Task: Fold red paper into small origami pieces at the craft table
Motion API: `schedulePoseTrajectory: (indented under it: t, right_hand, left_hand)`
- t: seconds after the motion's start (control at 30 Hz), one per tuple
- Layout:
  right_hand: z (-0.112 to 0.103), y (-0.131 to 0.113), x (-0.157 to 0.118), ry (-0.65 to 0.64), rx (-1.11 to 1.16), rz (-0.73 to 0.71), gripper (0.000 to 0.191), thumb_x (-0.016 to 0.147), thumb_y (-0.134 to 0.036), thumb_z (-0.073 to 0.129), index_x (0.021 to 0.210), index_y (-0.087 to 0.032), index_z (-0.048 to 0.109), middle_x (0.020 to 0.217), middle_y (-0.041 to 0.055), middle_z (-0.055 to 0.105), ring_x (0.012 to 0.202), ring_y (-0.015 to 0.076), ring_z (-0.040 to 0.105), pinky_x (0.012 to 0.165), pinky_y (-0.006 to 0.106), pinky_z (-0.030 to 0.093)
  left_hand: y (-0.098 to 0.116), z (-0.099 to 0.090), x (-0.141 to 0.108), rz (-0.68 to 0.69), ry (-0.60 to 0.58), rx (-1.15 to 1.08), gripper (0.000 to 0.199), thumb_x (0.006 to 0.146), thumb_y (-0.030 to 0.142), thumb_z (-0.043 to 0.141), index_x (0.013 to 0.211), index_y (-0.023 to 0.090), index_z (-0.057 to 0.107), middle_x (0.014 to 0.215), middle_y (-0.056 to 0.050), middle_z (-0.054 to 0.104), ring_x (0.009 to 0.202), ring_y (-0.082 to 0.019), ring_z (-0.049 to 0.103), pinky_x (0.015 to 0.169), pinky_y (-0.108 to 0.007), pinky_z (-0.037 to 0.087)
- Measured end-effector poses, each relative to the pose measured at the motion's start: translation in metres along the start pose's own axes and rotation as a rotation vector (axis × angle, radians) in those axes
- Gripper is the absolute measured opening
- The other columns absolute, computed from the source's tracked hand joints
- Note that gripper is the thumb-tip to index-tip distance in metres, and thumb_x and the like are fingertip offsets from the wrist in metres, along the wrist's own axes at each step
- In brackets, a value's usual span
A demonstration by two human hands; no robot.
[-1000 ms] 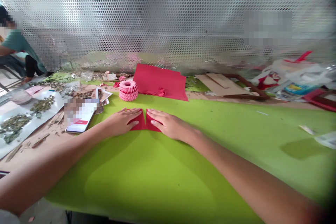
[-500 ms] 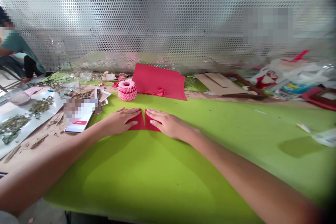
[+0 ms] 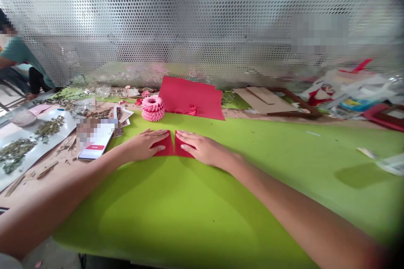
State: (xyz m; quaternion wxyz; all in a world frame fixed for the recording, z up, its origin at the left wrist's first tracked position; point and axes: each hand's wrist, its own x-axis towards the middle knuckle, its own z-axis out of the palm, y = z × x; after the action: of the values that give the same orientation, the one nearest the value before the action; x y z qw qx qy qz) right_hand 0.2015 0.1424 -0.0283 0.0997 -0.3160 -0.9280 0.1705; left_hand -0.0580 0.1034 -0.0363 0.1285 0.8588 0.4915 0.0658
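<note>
Two small pieces of red paper lie side by side on the green table surface (image 3: pixel 176 201), a narrow gap between them. My left hand (image 3: pixel 147 144) rests flat with fingers stretched over the left red piece (image 3: pixel 168 146). Over the right red piece (image 3: pixel 179 150) my right hand (image 3: pixel 200 147) lies the same way, fingers extended. Both hands cover much of the paper, so its full outline is hidden. Just beyond my left hand stands a pink folded-paper ring stack (image 3: pixel 153 109).
Behind lies a large red sheet (image 3: pixel 192 96) with red scraps on it. Left are a phone (image 3: pixel 96 145) and dried plant bits on a white sheet (image 3: pixel 67 124). Cardboard (image 3: pixel 268 101) and plastic bags (image 3: pixel 350 92) sit back right, before a perforated metal screen (image 3: pixel 202 21). A person (image 3: pixel 23 56) sits far left.
</note>
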Motion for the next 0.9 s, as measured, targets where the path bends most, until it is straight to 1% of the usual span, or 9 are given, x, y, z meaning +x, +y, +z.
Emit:
schedulePoseTrajectory:
  t: [0.1, 0.27, 0.47, 0.63, 0.9]
  right_hand:
    - [0.000, 0.001, 0.001, -0.010, -0.010, 0.000, 0.048, 0.100, -0.034, 0.043, 0.146, -0.019, 0.046, 0.152, 0.0043, 0.039, 0.142, 0.0223, 0.038, 0.121, 0.041, 0.028]
    - [0.001, 0.003, 0.001, 0.008, 0.020, -0.015, 0.048, 0.099, -0.036, 0.044, 0.145, -0.023, 0.047, 0.151, 0.0027, 0.040, 0.141, 0.0236, 0.039, 0.121, 0.045, 0.029]
    - [-0.002, 0.003, 0.000, -0.034, 0.003, -0.001, 0.049, 0.100, -0.036, 0.044, 0.146, -0.021, 0.045, 0.153, 0.0033, 0.037, 0.143, 0.0227, 0.036, 0.122, 0.043, 0.027]
    - [-0.001, 0.008, 0.001, -0.041, 0.015, -0.008, 0.049, 0.100, -0.041, 0.043, 0.148, -0.028, 0.042, 0.155, -0.0010, 0.035, 0.143, 0.0216, 0.035, 0.122, 0.043, 0.026]
    - [-0.004, 0.012, 0.001, -0.065, 0.045, -0.003, 0.051, 0.100, -0.043, 0.044, 0.148, -0.030, 0.039, 0.156, -0.0020, 0.032, 0.144, 0.0216, 0.033, 0.122, 0.042, 0.024]
  left_hand:
    - [0.000, 0.000, 0.000, 0.011, -0.004, -0.007, 0.059, 0.100, 0.050, 0.032, 0.154, 0.025, 0.029, 0.159, -0.002, 0.031, 0.146, -0.022, 0.032, 0.122, -0.040, 0.018]
    - [-0.002, 0.001, 0.000, 0.016, 0.004, -0.009, 0.058, 0.101, 0.049, 0.032, 0.154, 0.026, 0.028, 0.158, -0.002, 0.031, 0.145, -0.022, 0.033, 0.122, -0.041, 0.017]
    - [-0.001, -0.001, 0.001, 0.003, -0.013, -0.006, 0.060, 0.100, 0.050, 0.032, 0.154, 0.025, 0.029, 0.159, -0.002, 0.031, 0.145, -0.022, 0.032, 0.123, -0.040, 0.016]
    - [0.000, -0.002, 0.000, 0.015, -0.005, -0.011, 0.059, 0.100, 0.050, 0.033, 0.154, 0.027, 0.027, 0.158, -0.002, 0.032, 0.145, -0.022, 0.033, 0.123, -0.042, 0.016]
    - [-0.004, -0.002, 0.000, 0.042, 0.009, -0.005, 0.058, 0.100, 0.052, 0.032, 0.154, 0.030, 0.027, 0.158, 0.000, 0.032, 0.145, -0.021, 0.033, 0.123, -0.038, 0.015]
